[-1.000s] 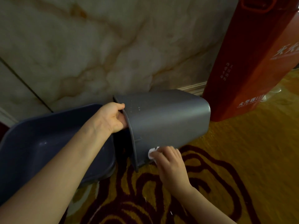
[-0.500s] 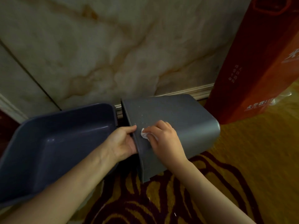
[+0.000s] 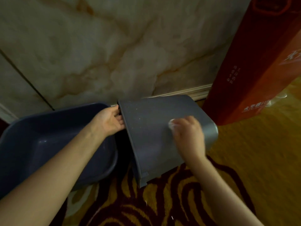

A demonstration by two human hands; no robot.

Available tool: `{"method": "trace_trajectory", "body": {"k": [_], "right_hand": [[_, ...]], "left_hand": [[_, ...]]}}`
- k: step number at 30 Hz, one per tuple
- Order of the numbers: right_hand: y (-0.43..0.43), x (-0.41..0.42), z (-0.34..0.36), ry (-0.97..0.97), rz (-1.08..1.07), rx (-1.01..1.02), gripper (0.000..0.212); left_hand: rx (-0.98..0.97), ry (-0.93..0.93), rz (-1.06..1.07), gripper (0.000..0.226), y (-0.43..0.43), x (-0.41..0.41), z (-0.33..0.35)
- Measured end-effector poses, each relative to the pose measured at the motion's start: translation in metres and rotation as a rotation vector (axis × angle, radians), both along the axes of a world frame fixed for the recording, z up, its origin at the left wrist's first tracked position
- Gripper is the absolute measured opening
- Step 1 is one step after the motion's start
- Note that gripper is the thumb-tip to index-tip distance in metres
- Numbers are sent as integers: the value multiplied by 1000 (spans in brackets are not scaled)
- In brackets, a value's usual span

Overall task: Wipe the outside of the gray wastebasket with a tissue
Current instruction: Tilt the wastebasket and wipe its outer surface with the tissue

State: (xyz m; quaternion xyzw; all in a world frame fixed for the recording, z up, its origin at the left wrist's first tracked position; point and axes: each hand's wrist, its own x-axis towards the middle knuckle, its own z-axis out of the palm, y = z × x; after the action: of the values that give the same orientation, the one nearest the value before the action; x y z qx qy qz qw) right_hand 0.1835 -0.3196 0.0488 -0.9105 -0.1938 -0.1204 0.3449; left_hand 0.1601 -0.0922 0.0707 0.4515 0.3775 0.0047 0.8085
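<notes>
The gray wastebasket (image 3: 151,136) lies tipped on its side on the carpet, its open mouth facing left and its base to the right. My left hand (image 3: 109,122) grips the rim at the mouth, fingers hooked inside. My right hand (image 3: 187,136) presses a small white tissue (image 3: 171,126) against the upturned side, near the base end. Only an edge of the tissue shows under my fingers. White specks dot the side near the rim.
A dark blue plastic tub (image 3: 48,141) sits at the left, touching the wastebasket's mouth. A tall red box (image 3: 254,62) stands at the right against the marble wall (image 3: 114,46). Yellow and maroon patterned carpet (image 3: 162,201) covers the floor.
My right hand with the tissue went from the lower rim up the side, then right toward the base. My left hand kept hold of the rim.
</notes>
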Motion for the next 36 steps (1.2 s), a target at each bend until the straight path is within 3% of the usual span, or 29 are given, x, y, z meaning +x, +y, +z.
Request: {"method": "trace_trajectory", "body": {"k": [4, 9, 12, 16, 22, 24, 27, 29, 36], "right_hand": [[49, -55, 3, -7, 392, 26, 14], [43, -44, -7, -24, 355, -55, 16], [20, -9, -12, -13, 217, -93, 16], [-20, 39, -22, 12, -125, -135, 21], [-40, 54, -20, 113, -472, -16, 23], [-20, 35, -8, 24, -352, 66, 17], [31, -14, 8, -150, 34, 161, 11], [59, -42, 11, -152, 151, 198, 13], [53, -19, 8, -190, 15, 153, 13]], "left_hand": [[92, 83, -36, 25, 11, 12, 5], [152, 141, -76, 24, 14, 13, 2], [142, 106, -89, 25, 14, 14, -2], [162, 51, -88, 23, 11, 13, -4], [201, -82, -91, 22, -2, 13, 3], [229, -124, -112, 21, -8, 12, 8], [256, -183, -138, 21, -16, 15, 17], [265, -211, -152, 20, -22, 18, 23], [391, -248, -183, 17, -33, 17, 30]]}}
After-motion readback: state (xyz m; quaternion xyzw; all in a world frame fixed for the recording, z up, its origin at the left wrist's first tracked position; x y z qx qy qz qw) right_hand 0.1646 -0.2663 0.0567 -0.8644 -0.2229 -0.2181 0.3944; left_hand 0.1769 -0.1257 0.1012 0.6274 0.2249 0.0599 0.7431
